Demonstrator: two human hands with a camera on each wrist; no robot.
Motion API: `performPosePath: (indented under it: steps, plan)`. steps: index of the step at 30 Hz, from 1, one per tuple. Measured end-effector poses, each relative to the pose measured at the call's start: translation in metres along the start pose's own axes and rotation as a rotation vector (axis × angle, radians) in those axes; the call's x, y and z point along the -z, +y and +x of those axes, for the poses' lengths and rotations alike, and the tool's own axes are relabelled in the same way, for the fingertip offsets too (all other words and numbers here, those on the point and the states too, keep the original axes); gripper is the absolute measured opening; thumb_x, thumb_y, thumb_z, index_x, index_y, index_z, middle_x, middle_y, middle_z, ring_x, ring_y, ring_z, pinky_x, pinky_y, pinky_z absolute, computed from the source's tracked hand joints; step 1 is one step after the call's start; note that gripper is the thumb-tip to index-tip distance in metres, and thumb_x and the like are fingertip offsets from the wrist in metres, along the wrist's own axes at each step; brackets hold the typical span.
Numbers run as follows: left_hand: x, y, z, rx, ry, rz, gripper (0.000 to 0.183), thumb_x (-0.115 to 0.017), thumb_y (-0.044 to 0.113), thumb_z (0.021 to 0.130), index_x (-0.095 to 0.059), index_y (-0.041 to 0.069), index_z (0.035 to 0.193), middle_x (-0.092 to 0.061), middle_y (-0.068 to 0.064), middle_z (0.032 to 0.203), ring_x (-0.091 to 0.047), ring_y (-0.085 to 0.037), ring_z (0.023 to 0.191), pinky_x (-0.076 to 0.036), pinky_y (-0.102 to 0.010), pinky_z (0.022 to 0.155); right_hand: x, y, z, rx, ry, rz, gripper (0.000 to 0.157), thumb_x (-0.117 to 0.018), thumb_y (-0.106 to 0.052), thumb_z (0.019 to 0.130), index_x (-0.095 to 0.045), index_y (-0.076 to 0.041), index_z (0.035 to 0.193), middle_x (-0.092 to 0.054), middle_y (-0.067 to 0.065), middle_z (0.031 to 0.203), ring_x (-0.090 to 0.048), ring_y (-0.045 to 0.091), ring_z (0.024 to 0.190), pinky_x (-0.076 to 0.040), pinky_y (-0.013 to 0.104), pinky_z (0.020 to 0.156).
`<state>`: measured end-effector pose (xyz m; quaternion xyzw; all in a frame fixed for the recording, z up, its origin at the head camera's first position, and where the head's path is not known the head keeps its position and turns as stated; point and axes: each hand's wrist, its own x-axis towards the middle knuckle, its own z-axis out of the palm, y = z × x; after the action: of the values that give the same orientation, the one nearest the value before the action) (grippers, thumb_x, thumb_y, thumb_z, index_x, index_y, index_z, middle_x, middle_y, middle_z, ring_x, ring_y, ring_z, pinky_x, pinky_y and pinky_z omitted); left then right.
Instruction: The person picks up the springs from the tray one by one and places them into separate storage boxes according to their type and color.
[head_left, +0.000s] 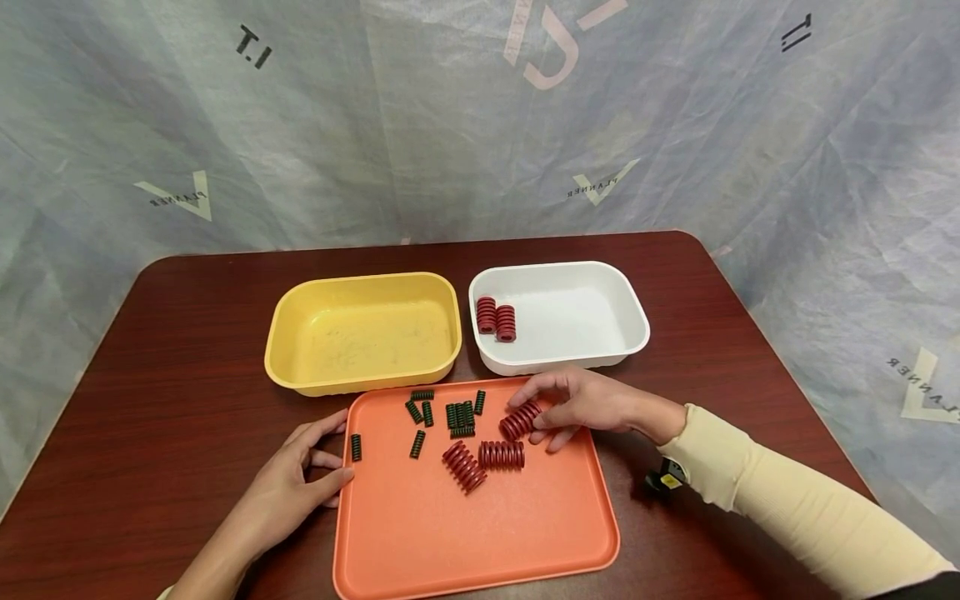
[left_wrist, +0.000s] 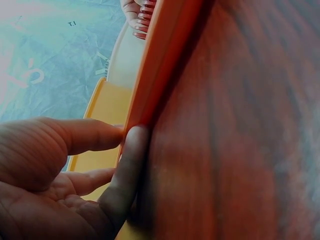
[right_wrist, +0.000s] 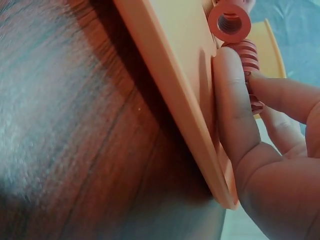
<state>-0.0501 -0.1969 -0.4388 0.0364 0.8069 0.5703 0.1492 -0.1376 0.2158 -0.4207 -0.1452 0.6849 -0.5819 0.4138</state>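
My right hand [head_left: 581, 404] holds a red coil spring [head_left: 520, 422] between thumb and fingers, at the upper right of the orange tray [head_left: 480, 533]. Two more red springs, one slanted [head_left: 464, 467] and one lying crosswise [head_left: 502, 455], rest on the tray close by. Several small dark green springs [head_left: 460, 415] lie loose toward the tray's far side. At the tray's left edge, my left hand [head_left: 288, 479] grips the rim; the left wrist view has its fingers [left_wrist: 134, 150] against that edge. One small green spring [head_left: 356, 447] lies just inside there.
Behind the tray, a yellow bin [head_left: 363, 383] stands at left with no springs inside. Beside it is a white bin [head_left: 562, 362] with two red springs [head_left: 496, 320] at its left end. All stand on a dark red-brown wooden table [head_left: 187, 358], with a printed grey sheet [head_left: 420, 125] behind.
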Motion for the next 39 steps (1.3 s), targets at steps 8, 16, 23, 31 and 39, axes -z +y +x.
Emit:
performPosePath:
  steps: [8,16,23,31,39]
  plan:
    - [-0.001,0.000,0.000,-0.007,0.010,0.006,0.070,-0.076,-0.003,0.091,-0.045,0.008,0.153,-0.043,-0.017,0.145,-0.066,-0.014,0.099,-0.064,-0.035,0.064,0.002,-0.003,-0.003,-0.010,0.001,0.072,0.034,-0.058,0.004,0.102,-0.059,0.008,0.135,-0.068,0.028,0.119,-0.073,0.038,0.094,-0.062,0.053,0.080]
    - [0.000,0.001,0.000,-0.004,0.011,0.012,0.070,-0.077,-0.001,0.091,-0.046,0.008,0.153,-0.043,-0.017,0.145,-0.067,-0.014,0.099,-0.064,-0.035,0.064,0.005,-0.012,-0.009,-0.007,-0.039,0.116,0.034,-0.057,0.005,0.102,-0.057,0.012,0.136,-0.066,0.032,0.121,-0.070,0.046,0.102,-0.059,0.057,0.087]
    - [0.000,0.000,0.000,0.000,0.011,0.005,0.070,-0.077,0.000,0.091,-0.046,0.008,0.153,-0.042,-0.016,0.146,-0.066,-0.015,0.099,-0.064,-0.035,0.064,0.010,-0.024,-0.016,0.025,-0.054,0.056,0.035,-0.059,0.004,0.102,-0.056,0.014,0.136,-0.067,0.027,0.123,-0.073,0.035,0.099,-0.058,0.054,0.091]
    - [0.001,0.001,0.000,0.006,0.012,0.019,0.070,-0.076,-0.002,0.091,-0.045,0.008,0.154,-0.042,-0.016,0.146,-0.066,-0.014,0.099,-0.064,-0.035,0.063,0.022,-0.041,-0.024,0.063,-0.058,0.043,0.038,-0.061,0.003,0.101,-0.055,0.016,0.136,-0.067,0.025,0.124,-0.073,0.031,0.099,-0.058,0.052,0.092]
    - [0.000,0.001,-0.001,-0.007,0.003,0.003,0.071,-0.076,-0.001,0.091,-0.044,0.006,0.154,-0.041,-0.017,0.147,-0.067,-0.016,0.099,-0.064,-0.035,0.063,0.038,-0.066,-0.027,0.045,-0.063,0.061,0.038,-0.061,0.003,0.101,-0.054,0.015,0.137,-0.068,0.027,0.121,-0.073,0.032,0.102,-0.056,0.052,0.096]
